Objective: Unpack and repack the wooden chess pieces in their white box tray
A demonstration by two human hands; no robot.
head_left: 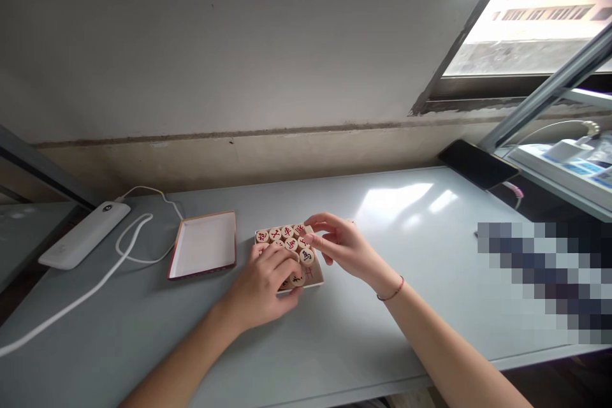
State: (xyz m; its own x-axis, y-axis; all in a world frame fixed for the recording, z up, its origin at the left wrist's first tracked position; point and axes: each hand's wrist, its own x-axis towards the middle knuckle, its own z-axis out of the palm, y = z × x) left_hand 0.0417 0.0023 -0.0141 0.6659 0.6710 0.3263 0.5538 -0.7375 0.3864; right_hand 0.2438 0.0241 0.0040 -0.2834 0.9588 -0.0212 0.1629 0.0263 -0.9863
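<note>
Grey-blue and glossy, a desk (382, 312) carries a shallow tray (204, 245) with a white interior, a pale box (315, 276) of round game pieces just to its right, and a person's two hands working over that box. Close to square in this view, the box shows no clear long axis; its far row of pieces runs left to right. Across its near left part lies the left hand (271, 274), fingers bent over the pieces and thumb at the near edge, its grip turned down so that what it holds, if anything, cannot be told. From the right comes the right hand (340, 242), thumb and forefinger a narrow gap apart at the box's far right corner; whether that grip pinches a piece is likewise unclear. Directly left of those fingertips sits the red-marked corner piece (299, 230), near enough that contact cannot be ruled out, and the right hand is plainly the nearer of the two. Between the hands, toward the viewer from that corner, a black-marked piece (306, 257) lies face up, just beside the left hand's bent fingers.
</note>
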